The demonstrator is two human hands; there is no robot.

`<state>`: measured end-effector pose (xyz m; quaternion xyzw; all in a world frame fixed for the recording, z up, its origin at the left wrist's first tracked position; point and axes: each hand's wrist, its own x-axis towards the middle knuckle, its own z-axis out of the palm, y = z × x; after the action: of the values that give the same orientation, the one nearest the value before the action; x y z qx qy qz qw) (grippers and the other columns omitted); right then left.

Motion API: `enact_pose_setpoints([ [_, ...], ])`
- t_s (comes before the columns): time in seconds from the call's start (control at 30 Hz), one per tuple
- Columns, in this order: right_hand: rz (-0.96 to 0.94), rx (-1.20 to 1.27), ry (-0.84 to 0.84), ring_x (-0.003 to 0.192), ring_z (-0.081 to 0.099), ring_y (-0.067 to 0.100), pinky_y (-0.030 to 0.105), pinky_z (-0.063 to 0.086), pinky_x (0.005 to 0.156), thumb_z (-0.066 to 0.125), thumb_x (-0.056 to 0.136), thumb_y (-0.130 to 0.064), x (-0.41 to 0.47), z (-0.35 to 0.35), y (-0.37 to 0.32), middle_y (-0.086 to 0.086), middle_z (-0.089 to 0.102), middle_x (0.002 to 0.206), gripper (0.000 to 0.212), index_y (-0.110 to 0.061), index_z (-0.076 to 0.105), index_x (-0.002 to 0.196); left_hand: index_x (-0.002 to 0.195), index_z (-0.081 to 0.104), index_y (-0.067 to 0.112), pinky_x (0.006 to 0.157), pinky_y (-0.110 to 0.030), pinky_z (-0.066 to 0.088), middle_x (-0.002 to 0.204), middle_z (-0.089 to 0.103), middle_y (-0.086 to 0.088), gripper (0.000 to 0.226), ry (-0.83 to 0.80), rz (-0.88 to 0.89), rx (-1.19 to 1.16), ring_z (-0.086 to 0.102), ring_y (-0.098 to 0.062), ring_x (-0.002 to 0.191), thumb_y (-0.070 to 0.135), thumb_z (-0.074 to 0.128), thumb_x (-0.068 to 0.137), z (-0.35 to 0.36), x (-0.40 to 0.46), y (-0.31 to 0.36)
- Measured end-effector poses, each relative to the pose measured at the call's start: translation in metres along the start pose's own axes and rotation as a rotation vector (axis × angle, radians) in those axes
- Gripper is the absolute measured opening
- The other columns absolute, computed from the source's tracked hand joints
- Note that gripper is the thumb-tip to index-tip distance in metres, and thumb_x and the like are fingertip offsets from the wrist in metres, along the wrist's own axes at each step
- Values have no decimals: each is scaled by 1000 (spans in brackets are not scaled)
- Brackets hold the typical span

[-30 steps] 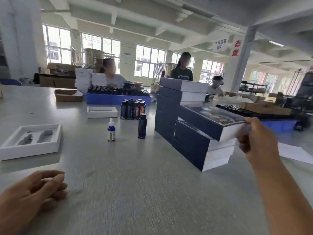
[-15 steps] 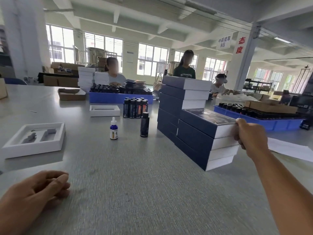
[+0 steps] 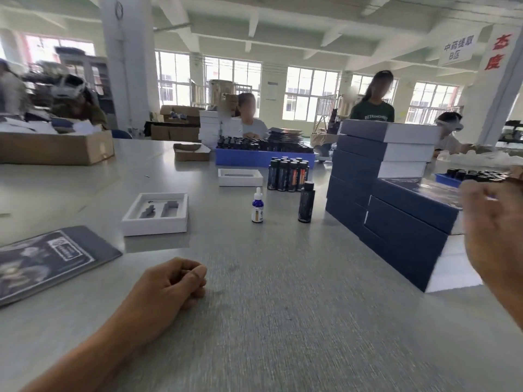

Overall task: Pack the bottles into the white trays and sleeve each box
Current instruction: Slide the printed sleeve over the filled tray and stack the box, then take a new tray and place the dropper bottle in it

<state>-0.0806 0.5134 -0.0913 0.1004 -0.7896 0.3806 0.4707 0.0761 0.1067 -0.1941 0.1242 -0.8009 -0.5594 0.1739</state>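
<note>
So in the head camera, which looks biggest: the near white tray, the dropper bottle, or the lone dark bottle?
1. Near white tray
2. Lone dark bottle
3. Dropper bottle, only slightly shorter; both stand about equally far away.

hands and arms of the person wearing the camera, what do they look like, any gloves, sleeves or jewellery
Both are bare. The left hand has no glove, and its forearm shows no sleeve, watch or band as far as the frame edge. The right hand is also ungloved, with a bare forearm; it is blurred, so a ring on its fingers cannot be ruled out. No markings or cables show on either arm.
</note>
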Motion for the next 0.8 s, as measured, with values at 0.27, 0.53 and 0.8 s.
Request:
enact_pose_setpoints([
  [0.27, -219, -95, -971, 71, 63, 2, 25, 52, 68, 32, 81, -75, -105, 88, -68, -15, 68, 78, 49, -43, 62, 102, 104, 65, 31, 80, -28, 60, 87, 73, 13, 10, -14, 15, 106, 71, -7, 84, 34, 60, 97, -3, -12, 14],
  [0.53, -295, -181, -921, 63, 56, -6, 14, 38, 57, 33, 78, -78, -117, 98, -62, -27, 58, 66, 39, -48, 58, 85, 137, 53, 28, 98, -33, 45, 138, 53, 3, 45, 283, 165, 671, 54, -15, 119, 39, 61, 94, -19, 44, 8],
  [0.8, -236, -185, -1021, 71, 57, -4, 12, 37, 55, 46, 90, -68, -111, 96, -67, -21, 61, 75, 27, -44, 57, 90, 155, 25, 29, 116, -51, 26, 161, 27, -5, 73, 202, -215, 1092, 21, -31, 147, 61, 47, 94, -67, 127, -5],
])
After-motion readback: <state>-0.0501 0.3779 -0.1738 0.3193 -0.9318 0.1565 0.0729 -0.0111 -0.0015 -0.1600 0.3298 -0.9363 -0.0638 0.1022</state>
